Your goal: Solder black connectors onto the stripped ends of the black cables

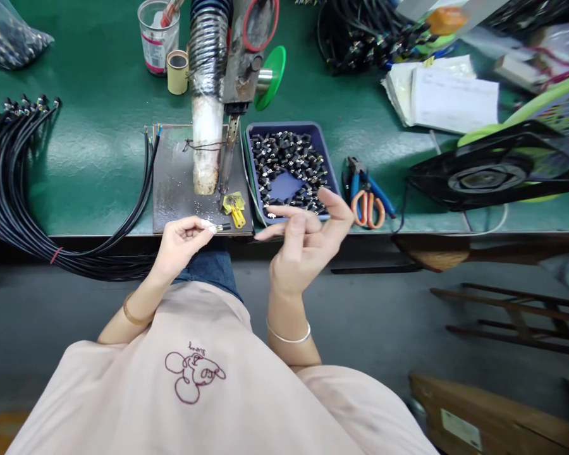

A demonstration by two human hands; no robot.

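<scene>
At the front edge of the bench, my left hand is closed in a pinch on a small black connector with metal pins. My right hand is raised just in front of the blue tray, fingers apart, and no object shows in it. Many small black connectors with metal pins fill the tray around a bare patch. Between the hands, a yellow piece lies on the dark metal plate. Above it hangs a soldering iron, its tip pointing down.
Bundled black cables lie left, some with bared ends by the plate. A foil-wrapped hose and a green solder spool stand behind. Right are blue-handled pliers, orange-handled scissors, a fan and papers. A plastic cup stands back left.
</scene>
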